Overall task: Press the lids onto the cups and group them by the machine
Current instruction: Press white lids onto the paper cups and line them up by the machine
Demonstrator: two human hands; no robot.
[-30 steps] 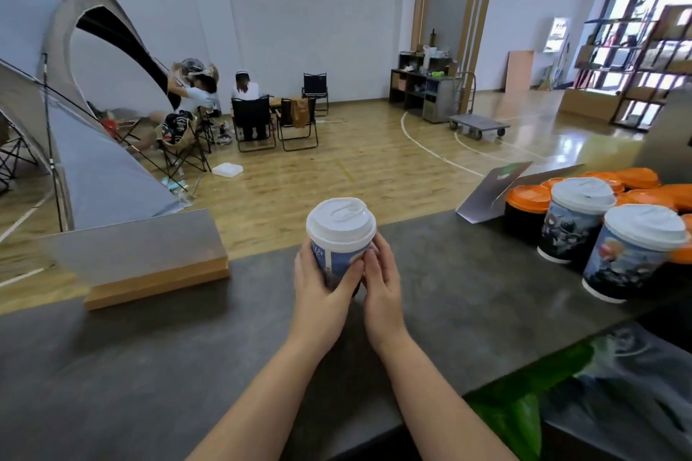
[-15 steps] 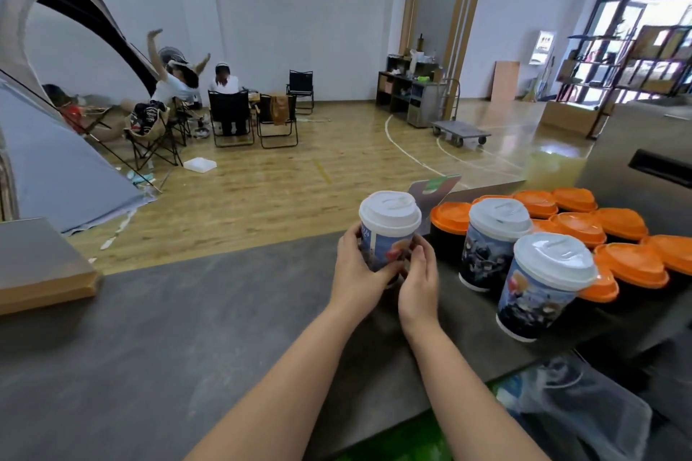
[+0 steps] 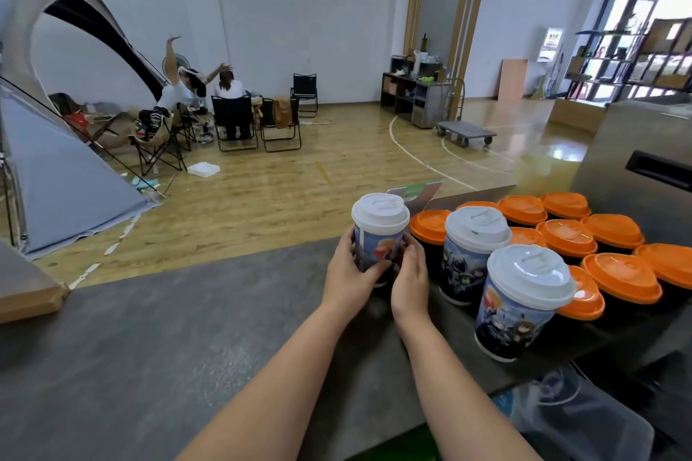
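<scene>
A printed paper cup with a white lid (image 3: 378, 232) stands on the dark grey counter (image 3: 149, 341), held from both sides. My left hand (image 3: 350, 275) wraps its left side and my right hand (image 3: 410, 275) curls round its right side. Just to the right stand two more white-lidded printed cups (image 3: 472, 251) (image 3: 518, 299). Behind them sit several dark cups with orange lids (image 3: 565, 236). The grey machine (image 3: 644, 168) rises at the far right.
A folded card stand (image 3: 412, 193) leans behind the held cup. A wooden-based board (image 3: 26, 296) sits at the counter's left edge. A clear plastic bag (image 3: 576, 419) lies at the near right. People sit on folding chairs across the wooden floor.
Both hands carried the white-lidded cup from the counter's middle to the right, up beside the group of lidded cups near the machine.
</scene>
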